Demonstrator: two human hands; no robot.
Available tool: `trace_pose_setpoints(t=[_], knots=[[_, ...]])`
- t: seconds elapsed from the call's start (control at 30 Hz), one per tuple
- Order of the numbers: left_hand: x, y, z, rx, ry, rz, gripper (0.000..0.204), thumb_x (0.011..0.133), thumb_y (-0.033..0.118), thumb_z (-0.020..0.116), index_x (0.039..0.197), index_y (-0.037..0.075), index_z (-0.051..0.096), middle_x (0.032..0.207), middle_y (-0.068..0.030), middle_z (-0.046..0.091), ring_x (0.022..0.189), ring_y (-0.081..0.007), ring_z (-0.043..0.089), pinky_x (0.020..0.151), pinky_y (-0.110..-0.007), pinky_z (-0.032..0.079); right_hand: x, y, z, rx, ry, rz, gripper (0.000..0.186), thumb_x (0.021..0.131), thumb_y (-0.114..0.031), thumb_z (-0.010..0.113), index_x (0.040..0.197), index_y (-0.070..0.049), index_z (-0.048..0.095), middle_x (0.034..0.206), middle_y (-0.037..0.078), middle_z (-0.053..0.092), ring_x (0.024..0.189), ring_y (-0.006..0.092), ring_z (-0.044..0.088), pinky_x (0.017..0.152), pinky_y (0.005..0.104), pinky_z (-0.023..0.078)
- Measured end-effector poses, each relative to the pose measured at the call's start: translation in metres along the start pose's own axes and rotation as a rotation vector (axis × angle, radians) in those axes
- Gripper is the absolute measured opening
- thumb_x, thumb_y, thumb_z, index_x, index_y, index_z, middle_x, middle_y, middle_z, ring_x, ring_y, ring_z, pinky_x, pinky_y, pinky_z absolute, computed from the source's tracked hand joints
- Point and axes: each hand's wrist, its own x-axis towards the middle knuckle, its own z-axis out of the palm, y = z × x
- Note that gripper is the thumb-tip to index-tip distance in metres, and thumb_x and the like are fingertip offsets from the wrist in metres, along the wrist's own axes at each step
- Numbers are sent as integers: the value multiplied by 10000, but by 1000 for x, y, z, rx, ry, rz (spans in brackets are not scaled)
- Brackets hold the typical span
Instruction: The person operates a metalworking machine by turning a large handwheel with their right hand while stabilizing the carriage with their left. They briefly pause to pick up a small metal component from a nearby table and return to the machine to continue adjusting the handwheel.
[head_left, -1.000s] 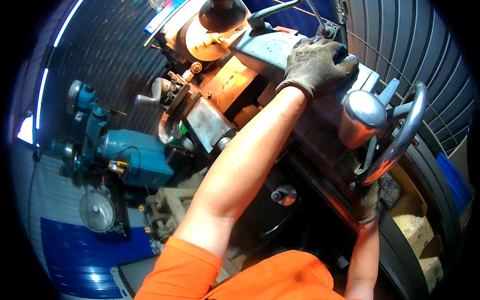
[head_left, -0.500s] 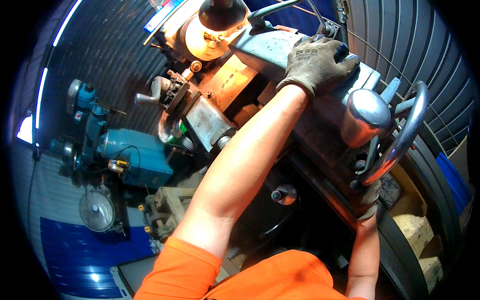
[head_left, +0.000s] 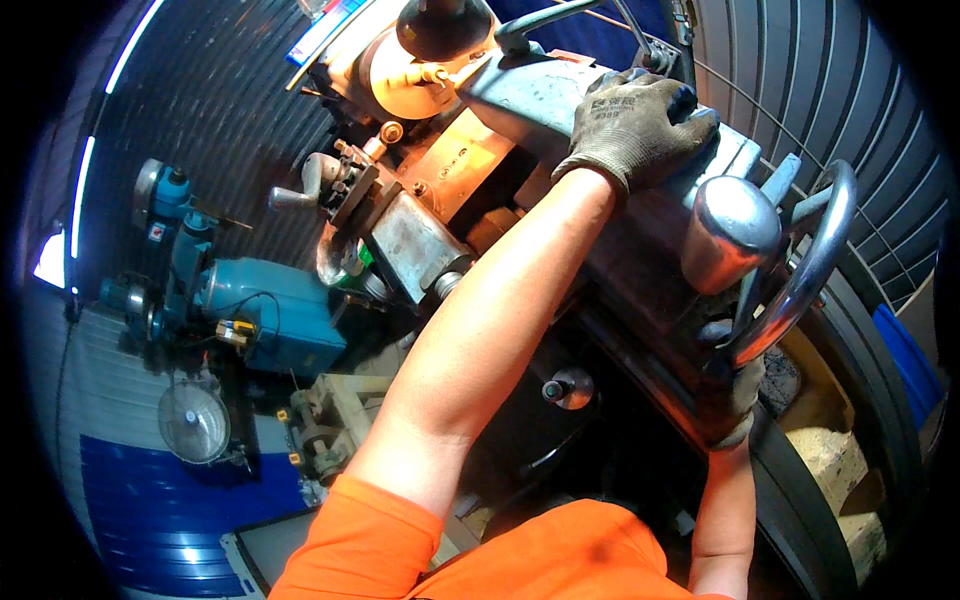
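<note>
My left hand [head_left: 640, 125], in a grey work glove, lies over the top of the lathe's tailstock [head_left: 530, 95]. Its fingers curl over the far edge beside a metal lever [head_left: 570, 16], and their tips are hidden. Lower right, my gloved right hand [head_left: 732, 405] is closed at the bottom of the tailstock's shiny handwheel [head_left: 800, 295]; the rim and shadow hide part of its fingers. A rounded metal end cap [head_left: 730, 235] sticks out between the tailstock and the wheel. My bare left forearm crosses in front of the lathe bed.
The tool post [head_left: 350, 195] and cross slide [head_left: 415, 245] stand left of my forearm. Beyond them, a black lamp [head_left: 445, 30] lights the chuck [head_left: 405, 85]. A teal machine [head_left: 275, 305] and a round fan [head_left: 193, 420] are farther left. Yellowish blocks [head_left: 828, 460] lie at right.
My right hand has shifted slightly down and left at the handwheel, and the wheel's spokes look slightly turned. The left hand has stayed in place on the tailstock.
</note>
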Motion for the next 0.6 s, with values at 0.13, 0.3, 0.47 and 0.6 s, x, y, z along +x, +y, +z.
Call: trace_pose_setpoints(t=[0.13,0.3,0.47,0.6], knots=[[1,1,0,14,-13,1,590,874,618,565,1197,150,723,1229,-120,695,1183,-331,620,1059,-478,430,2,-4,-3,-63,-17,-40,398,1013,-441,520,1052,-63,638,919,22,619,778,130,543,688,282,424],[0,0,-1,-35,-7,-7,592,870,618,569,1199,150,723,1229,-121,693,1194,-333,615,1064,-479,427,2,-15,0,0,-12,97,544,986,-563,536,959,-34,661,931,118,660,904,312,634,828,434,493],[0,-1,0,-29,2,2,590,869,612,575,1201,147,721,1228,-122,696,1196,-331,615,1071,-477,423,-4,-9,2,1,6,151,477,1000,-498,547,957,-37,661,929,97,668,894,253,641,795,386,500],[-1,1,1,1,9,-21,589,871,611,577,1204,146,719,1241,-117,696,1204,-326,611,1079,-474,419,-3,-19,5,204,57,141,325,1027,-340,547,950,-43,651,925,82,677,879,214,646,769,347,502]])
